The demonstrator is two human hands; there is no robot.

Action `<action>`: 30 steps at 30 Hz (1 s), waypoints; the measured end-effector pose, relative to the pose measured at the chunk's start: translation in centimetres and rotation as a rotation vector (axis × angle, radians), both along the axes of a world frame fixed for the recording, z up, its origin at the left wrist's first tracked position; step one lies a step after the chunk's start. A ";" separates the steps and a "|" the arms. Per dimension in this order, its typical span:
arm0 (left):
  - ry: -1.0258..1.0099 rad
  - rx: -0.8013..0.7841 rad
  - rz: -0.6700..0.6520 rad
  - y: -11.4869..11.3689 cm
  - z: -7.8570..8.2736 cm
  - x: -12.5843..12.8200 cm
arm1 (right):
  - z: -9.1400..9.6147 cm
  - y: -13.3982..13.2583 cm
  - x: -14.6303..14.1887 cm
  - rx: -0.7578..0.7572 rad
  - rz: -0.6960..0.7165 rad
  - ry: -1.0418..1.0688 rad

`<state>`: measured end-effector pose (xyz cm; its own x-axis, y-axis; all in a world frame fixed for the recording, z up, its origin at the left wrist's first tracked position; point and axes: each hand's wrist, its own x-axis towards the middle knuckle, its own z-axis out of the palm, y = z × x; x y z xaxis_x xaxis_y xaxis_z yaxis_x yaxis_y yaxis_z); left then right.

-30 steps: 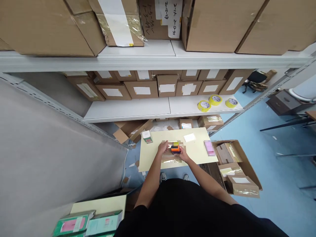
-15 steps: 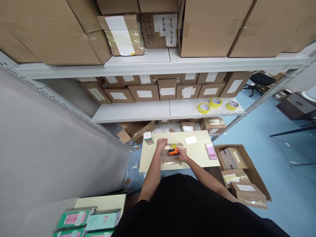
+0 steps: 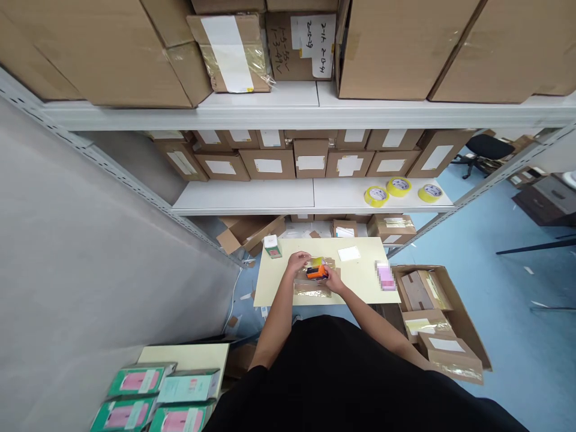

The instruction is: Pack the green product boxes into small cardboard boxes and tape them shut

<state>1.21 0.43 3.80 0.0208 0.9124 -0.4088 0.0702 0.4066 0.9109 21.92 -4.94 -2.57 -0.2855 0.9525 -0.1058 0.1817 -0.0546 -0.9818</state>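
Observation:
My right hand [image 3: 333, 280] is closed round an orange and dark tape dispenser [image 3: 316, 272] that carries a roll of yellow tape [image 3: 317, 261]. The dispenser is over a brown cardboard box [image 3: 314, 289], whose near part has shiny clear tape across it. At the box's far left corner is my left hand [image 3: 298, 262], its fingers pinched together close to the tape roll. What they grip is too small to make out. Both hands are above a pale yellow tabletop [image 3: 364, 282].
On the tabletop are a small white and green box [image 3: 272, 246], a white card [image 3: 348, 254] and a blurred pink item [image 3: 386, 276]. Shelves [image 3: 252, 196] ahead hold cartons and yellow tape rolls [image 3: 376, 196]. An open carton [image 3: 468, 324] of taped boxes stands right; green-pink packages [image 3: 186, 389] lie lower left.
My left hand has shifted slightly right, toward the tape roll. The dispenser has tilted a little in my right hand. The camera view has moved slightly.

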 end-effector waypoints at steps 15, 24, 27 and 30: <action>-0.080 -0.139 -0.056 0.2 0.8 0.0 | 1.6 -0.4 0.1 0.075 0.026 0.066; -0.059 -0.114 -0.089 -0.1 2.4 -1.9 | 2.8 -0.3 0.1 0.154 -0.025 -0.023; -0.111 -0.003 -0.021 -0.1 2.8 -2.3 | 3.2 -0.1 0.1 0.161 -0.036 -0.030; -0.145 0.059 0.001 0.0 3.3 -2.3 | 3.8 -0.1 0.0 0.174 -0.021 -0.033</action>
<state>-1.05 0.44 7.09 0.0750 0.9349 -0.3469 -0.0640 0.3516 0.9339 21.89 -5.05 1.21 -0.2649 0.9629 0.0517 0.2146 0.1112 -0.9703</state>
